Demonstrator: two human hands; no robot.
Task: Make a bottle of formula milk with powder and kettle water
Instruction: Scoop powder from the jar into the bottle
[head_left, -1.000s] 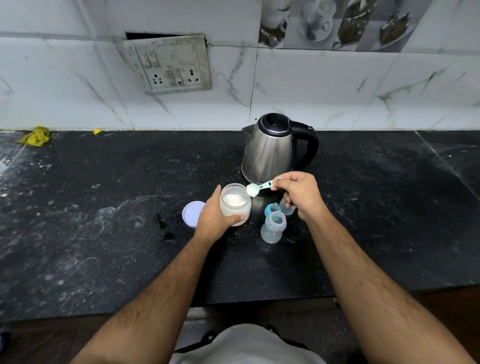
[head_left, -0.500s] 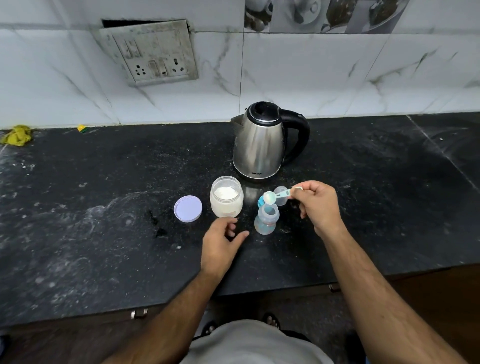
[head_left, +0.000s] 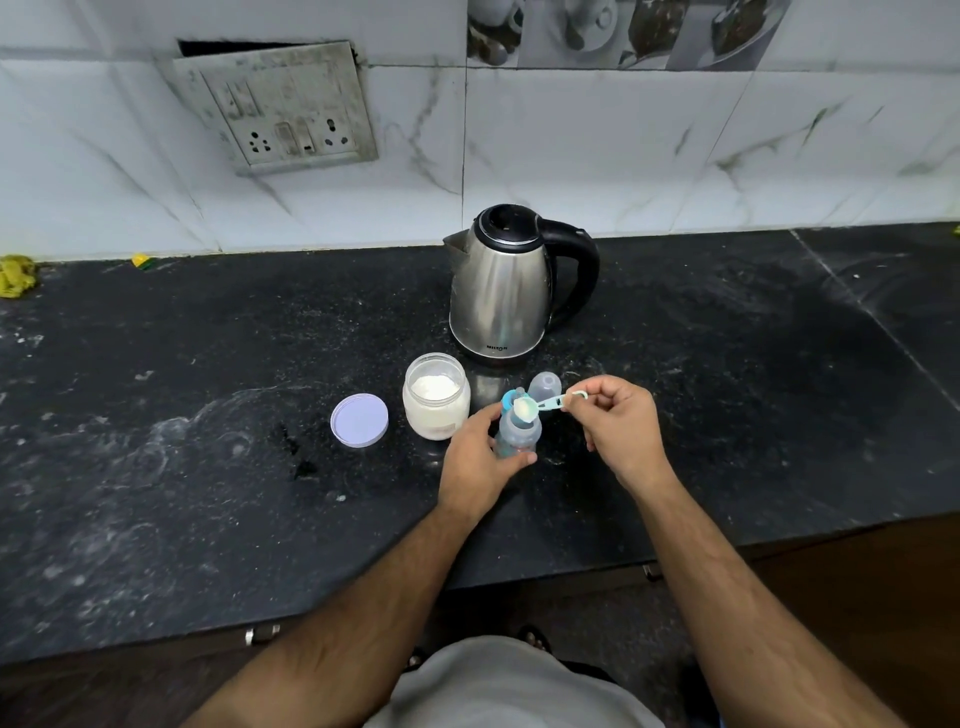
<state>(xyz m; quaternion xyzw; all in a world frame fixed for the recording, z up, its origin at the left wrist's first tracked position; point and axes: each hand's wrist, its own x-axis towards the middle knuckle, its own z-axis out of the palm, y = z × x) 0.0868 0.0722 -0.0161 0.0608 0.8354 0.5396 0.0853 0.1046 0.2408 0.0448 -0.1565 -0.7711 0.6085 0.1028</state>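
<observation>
A small clear baby bottle (head_left: 518, 436) stands open on the black counter (head_left: 208, 467), and my left hand (head_left: 480, 460) is wrapped around its left side. My right hand (head_left: 618, 423) pinches the handle of a light blue scoop (head_left: 540, 405), whose bowl of white powder hovers right over the bottle's mouth. The open jar of formula powder (head_left: 436, 395) stands just left of the bottle, its lilac lid (head_left: 359, 420) lying flat further left. Behind them is the steel kettle (head_left: 506, 288) with a black handle. A clear bottle cap (head_left: 545, 385) lies behind the bottle.
A blue bottle ring (head_left: 508, 399) peeks out behind the bottle's neck. A yellow cloth (head_left: 15, 275) lies at the counter's far left by the tiled wall. A socket plate (head_left: 280, 106) is mounted on the wall above.
My left hand let go of the powder jar, dropped back, then took hold of the bottle. My right hand carried the filled scoop from the jar to above the bottle's mouth.
</observation>
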